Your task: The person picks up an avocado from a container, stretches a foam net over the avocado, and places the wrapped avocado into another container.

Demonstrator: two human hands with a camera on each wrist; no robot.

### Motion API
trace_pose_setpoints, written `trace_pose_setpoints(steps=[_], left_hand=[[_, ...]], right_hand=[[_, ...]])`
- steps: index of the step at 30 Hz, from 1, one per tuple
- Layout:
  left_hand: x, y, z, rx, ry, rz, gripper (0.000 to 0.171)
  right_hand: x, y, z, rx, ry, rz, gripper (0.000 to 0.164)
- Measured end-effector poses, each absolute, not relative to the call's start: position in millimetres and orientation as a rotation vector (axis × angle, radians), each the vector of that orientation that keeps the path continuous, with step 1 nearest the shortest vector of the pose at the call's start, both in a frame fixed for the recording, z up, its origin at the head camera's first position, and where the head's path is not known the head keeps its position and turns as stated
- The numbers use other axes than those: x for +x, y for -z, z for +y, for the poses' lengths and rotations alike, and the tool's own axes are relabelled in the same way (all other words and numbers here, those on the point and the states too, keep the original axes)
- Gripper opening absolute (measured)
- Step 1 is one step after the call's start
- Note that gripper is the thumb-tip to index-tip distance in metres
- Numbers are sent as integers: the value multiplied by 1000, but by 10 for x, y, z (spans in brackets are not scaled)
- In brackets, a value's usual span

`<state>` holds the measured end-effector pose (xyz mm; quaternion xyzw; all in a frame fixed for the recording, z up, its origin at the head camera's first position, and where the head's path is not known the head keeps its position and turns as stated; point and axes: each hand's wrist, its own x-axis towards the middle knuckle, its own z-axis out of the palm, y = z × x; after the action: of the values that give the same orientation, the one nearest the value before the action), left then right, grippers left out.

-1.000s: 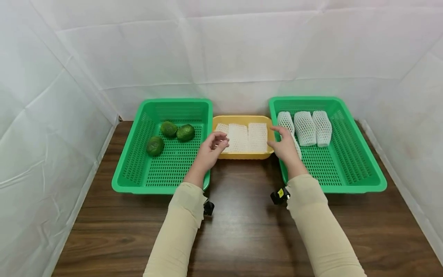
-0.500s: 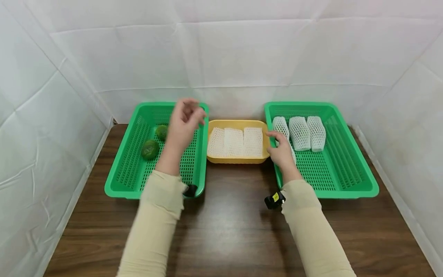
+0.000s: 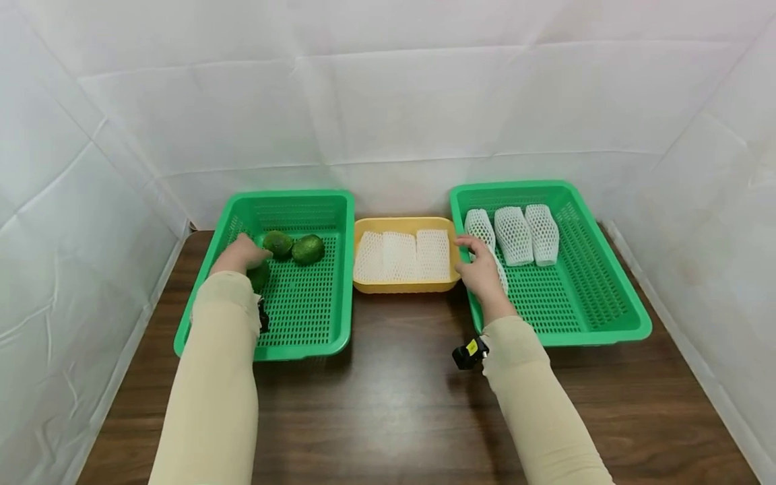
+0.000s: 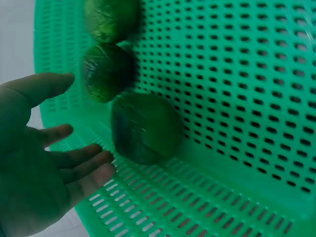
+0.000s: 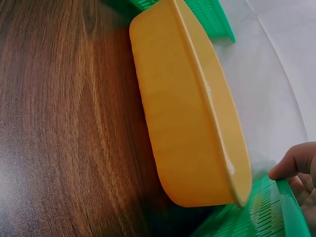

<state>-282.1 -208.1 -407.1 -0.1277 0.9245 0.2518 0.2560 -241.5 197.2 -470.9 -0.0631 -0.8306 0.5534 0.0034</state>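
My left hand is inside the left green basket, right beside the nearest avocado. In the left wrist view its fingers are spread and extended, with a gap between them and that avocado. Two more avocados lie behind it, a second avocado and a third avocado. My right hand is at the near-left rim of the right green basket, thumb and index finger apart. The right wrist view shows its thumb touching the basket's rim; the other fingers are partly hidden.
Between the baskets stands a yellow tray holding flat white foam net sleeves. Several bulging foam net sleeves lie in the right basket. White sheeting closes off the back and sides of the wooden table.
My left hand has swung from the yellow tray leftward and down into the left basket, to the nearest avocado. My right hand has stayed by the right basket's rim. The view has tilted slightly.
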Motion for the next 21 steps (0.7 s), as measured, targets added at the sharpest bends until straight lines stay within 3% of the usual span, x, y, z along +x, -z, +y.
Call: trace_pose_setpoints(steps=[12,21], left_hand=[[-2744,4182,-2198,-206,-610,2512,70],[-2760,4283,-2289,-156,-555,2520,53]], right_hand=[[-2406,4662,1969,-258,-1782,-2589,41],[-2386,4657,1996,-279,-1829,-2599,43]])
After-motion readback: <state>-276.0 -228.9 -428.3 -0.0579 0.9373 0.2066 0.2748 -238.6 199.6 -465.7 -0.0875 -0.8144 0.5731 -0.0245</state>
